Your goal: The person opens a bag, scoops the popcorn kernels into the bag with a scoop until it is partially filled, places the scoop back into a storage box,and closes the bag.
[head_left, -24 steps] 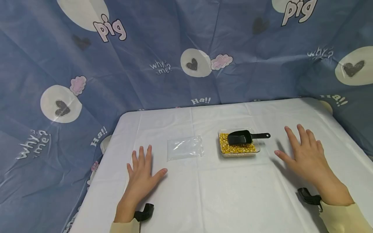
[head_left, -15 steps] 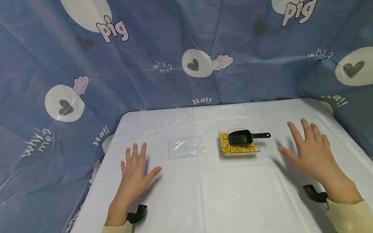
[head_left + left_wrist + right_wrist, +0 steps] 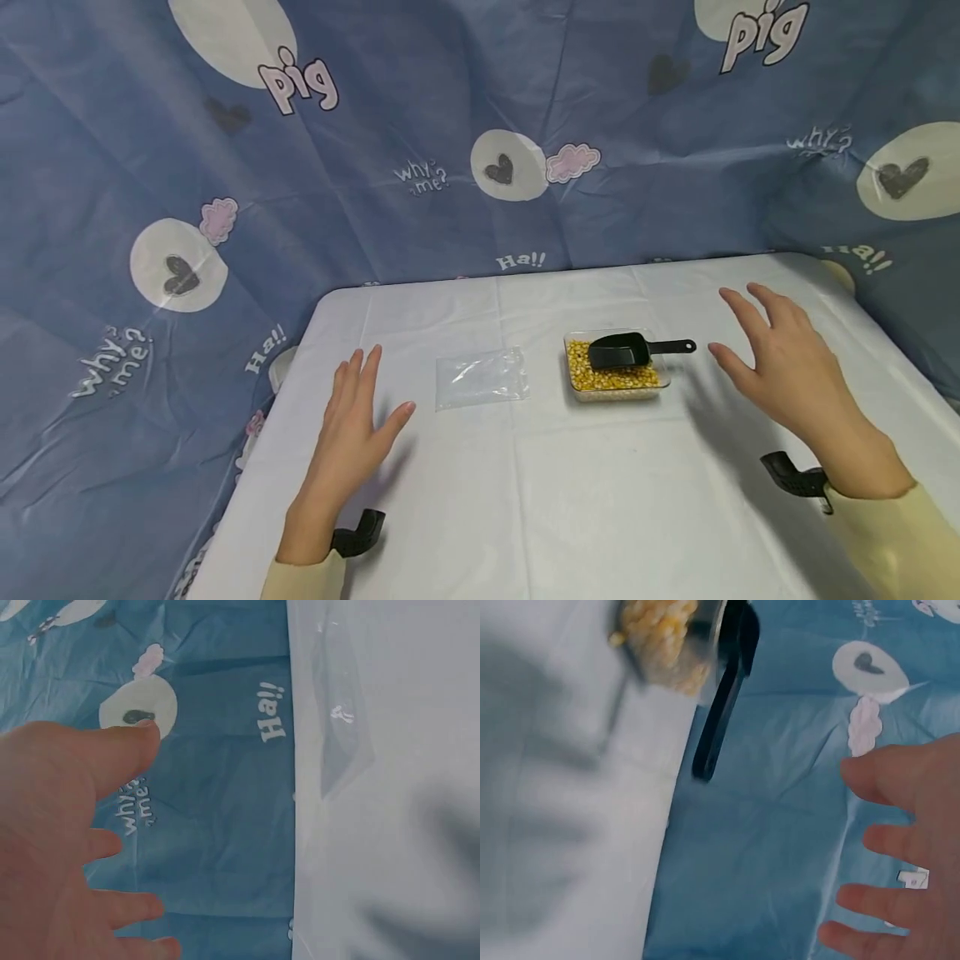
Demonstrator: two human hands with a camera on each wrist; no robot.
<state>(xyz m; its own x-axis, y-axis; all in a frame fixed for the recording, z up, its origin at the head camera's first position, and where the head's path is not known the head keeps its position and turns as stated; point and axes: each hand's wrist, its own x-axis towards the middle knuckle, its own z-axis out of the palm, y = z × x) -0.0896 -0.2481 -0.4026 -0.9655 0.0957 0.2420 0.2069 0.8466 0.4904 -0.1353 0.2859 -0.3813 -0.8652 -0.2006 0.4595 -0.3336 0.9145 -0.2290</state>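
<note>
A clear plastic bag (image 3: 482, 379) lies flat on the white-covered table. To its right stands a clear rectangular container (image 3: 617, 396) of yellow corn kernels (image 3: 585, 375). A black scoop (image 3: 619, 352) lies on the kernels, its handle (image 3: 672, 347) jutting past the right rim. My left hand (image 3: 348, 450) hovers left of the bag, fingers extended and thumb apart, holding nothing. Over the table right of the scoop handle is my right hand (image 3: 795, 367), its fingers spread and slightly bent around nothing. In the right wrist view the scoop handle (image 3: 718, 727) points toward that hand.
White cloth (image 3: 585, 500) covers the table, with faint fold lines. Behind and to the left hangs a blue printed curtain (image 3: 405, 225). A black wrist mount (image 3: 360, 533) sits on the left wrist, another mount (image 3: 795, 477) on the right.
Both hands have risen off the table and moved slightly forward. The right hand first drifted right, then came back left toward the scoop handle. Bag, container and scoop stay in place.
</note>
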